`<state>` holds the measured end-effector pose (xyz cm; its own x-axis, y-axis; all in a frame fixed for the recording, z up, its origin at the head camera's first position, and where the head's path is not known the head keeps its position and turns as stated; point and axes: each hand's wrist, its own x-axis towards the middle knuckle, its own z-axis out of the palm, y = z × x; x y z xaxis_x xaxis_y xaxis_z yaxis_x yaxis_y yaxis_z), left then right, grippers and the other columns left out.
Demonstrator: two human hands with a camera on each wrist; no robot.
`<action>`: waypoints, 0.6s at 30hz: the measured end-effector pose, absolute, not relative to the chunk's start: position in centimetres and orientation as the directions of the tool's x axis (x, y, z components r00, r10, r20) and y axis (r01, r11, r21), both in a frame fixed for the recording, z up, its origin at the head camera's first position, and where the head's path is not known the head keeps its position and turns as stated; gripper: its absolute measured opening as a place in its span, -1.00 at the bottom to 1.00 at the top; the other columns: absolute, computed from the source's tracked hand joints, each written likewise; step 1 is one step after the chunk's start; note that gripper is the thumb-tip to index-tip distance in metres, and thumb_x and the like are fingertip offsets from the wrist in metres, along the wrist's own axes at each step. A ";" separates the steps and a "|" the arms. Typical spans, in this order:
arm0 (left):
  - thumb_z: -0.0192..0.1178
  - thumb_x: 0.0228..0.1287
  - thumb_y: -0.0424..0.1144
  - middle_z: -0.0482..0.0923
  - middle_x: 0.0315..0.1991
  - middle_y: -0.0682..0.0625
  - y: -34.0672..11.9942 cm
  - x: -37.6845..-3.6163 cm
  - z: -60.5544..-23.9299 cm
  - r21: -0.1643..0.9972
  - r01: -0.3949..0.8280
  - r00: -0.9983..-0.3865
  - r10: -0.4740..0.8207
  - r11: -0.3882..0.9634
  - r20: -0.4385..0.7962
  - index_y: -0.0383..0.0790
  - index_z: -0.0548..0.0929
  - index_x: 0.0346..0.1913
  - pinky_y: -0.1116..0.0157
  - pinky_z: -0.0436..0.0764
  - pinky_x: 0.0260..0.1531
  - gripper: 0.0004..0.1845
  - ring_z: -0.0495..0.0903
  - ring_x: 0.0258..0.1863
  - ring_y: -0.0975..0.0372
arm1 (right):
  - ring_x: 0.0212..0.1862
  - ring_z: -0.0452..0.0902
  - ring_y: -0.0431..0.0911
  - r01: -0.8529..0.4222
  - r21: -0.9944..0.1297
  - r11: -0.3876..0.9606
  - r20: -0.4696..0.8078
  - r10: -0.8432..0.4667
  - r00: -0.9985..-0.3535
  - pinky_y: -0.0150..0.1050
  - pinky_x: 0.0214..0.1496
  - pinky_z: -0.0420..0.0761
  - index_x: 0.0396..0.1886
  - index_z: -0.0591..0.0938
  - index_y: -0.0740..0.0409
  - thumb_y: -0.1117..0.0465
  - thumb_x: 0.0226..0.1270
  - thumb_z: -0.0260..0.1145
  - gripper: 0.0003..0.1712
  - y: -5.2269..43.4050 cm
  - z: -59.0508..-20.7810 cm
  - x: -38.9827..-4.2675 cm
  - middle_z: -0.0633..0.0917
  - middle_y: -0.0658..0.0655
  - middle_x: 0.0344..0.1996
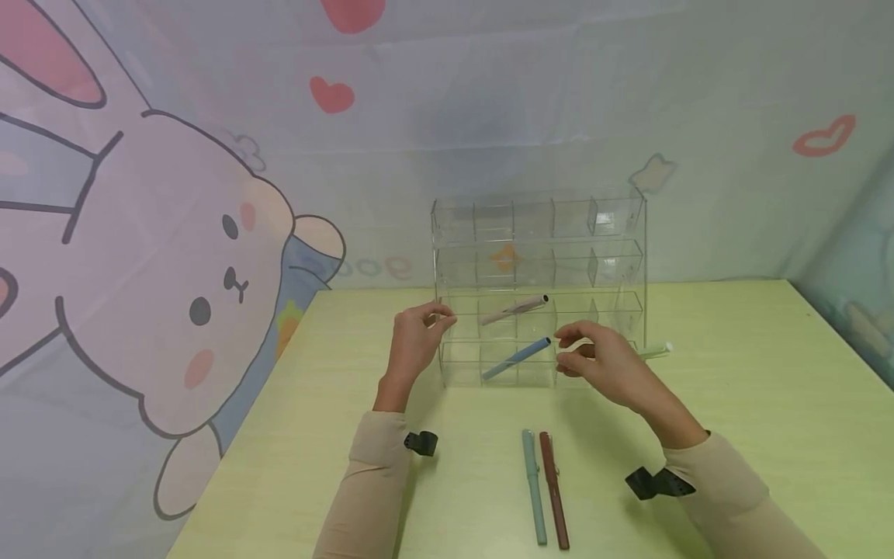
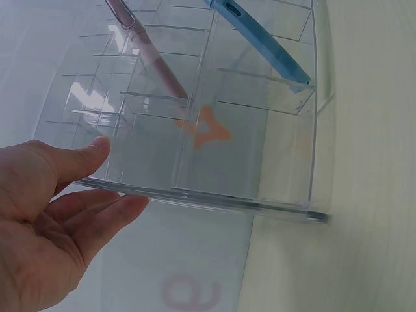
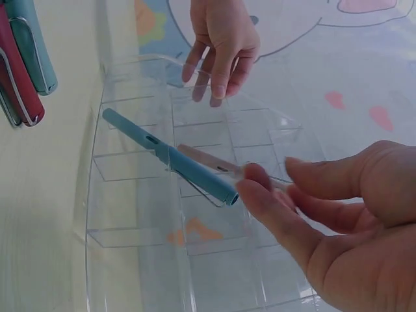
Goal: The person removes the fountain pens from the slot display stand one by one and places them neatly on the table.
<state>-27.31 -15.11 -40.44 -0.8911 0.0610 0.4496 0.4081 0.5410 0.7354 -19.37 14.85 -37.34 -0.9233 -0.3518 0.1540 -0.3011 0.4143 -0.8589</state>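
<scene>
A clear plastic rack (image 1: pixel 538 303) with several tiers of compartments stands on the table. Its left side panel lies between the thumb and fingers of my left hand (image 1: pixel 417 341), which grips that edge; the left wrist view shows the thumb on the compartment side. A blue pen (image 1: pixel 517 359) leans in the bottom tier, and a pale pink pen (image 1: pixel 515 310) slants in the tier above it. Just right of the blue pen's upper end is my right hand (image 1: pixel 604 361), fingers loosely bent, nothing between thumb and fingertips (image 3: pixel 247 185).
A green pen (image 1: pixel 534 485) and a dark red pen (image 1: pixel 555 489) lie side by side on the table in front of the rack. Behind my right wrist, a light green pen (image 1: pixel 656 351) sticks out at the rack's right. A printed cloth (image 1: pixel 531 93) hangs behind.
</scene>
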 end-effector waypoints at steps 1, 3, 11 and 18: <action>0.39 0.28 -0.31 0.70 -0.02 -0.20 -15.1 -27.3 -40.5 0.735 0.408 -0.891 0.061 0.541 0.450 -0.23 0.79 -0.27 0.10 0.66 0.01 -0.95 0.70 -0.01 -0.05 | -0.10 0.71 0.09 -0.326 -0.850 0.413 0.188 -0.341 -0.921 -0.14 -0.08 0.70 0.20 0.48 0.40 0.35 0.47 0.26 -0.62 14.8 -37.4 -19.4 0.57 0.32 0.01; 0.39 0.28 -0.31 0.70 -0.01 -0.20 -15.1 -27.3 -40.5 0.736 0.410 -0.890 0.061 0.539 0.451 -0.23 0.79 -0.27 0.10 0.66 0.01 -0.95 0.70 -0.01 -0.06 | -0.10 0.70 0.09 -0.377 -0.828 0.415 0.258 -0.315 -0.913 -0.18 -0.11 0.68 0.21 0.50 0.36 0.32 0.46 0.28 -0.61 14.6 -37.6 -19.4 0.59 0.29 -0.01; 0.39 0.28 -0.30 0.70 0.01 -0.20 -15.1 -27.3 -40.6 0.734 0.406 -0.893 0.065 0.544 0.445 -0.22 0.79 -0.26 0.12 0.66 0.00 -0.95 0.70 0.00 -0.06 | -0.11 0.65 0.05 -0.517 -0.718 0.466 0.502 -0.169 -0.848 -0.09 -0.02 0.67 0.12 0.55 0.36 0.35 0.46 0.28 -0.70 13.7 -38.4 -20.2 0.66 0.19 -0.18; 0.39 0.29 -0.30 0.69 0.02 -0.20 -15.1 -27.3 -40.6 0.742 0.395 -0.897 0.053 0.542 0.438 -0.23 0.79 -0.26 0.14 0.66 0.00 -0.94 0.69 0.01 -0.05 | -0.14 0.69 0.15 -0.531 -0.673 0.516 0.588 -0.062 -0.806 0.08 -0.04 0.66 0.19 0.51 0.40 0.32 0.47 0.28 -0.61 13.0 -39.2 -21.4 0.72 0.28 -0.17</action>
<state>-27.34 -15.06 -40.56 -0.8973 0.0533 0.4382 0.3946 0.5420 0.7420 -21.39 12.97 -39.17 -0.8063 -0.0624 0.5882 -0.5306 0.5155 -0.6728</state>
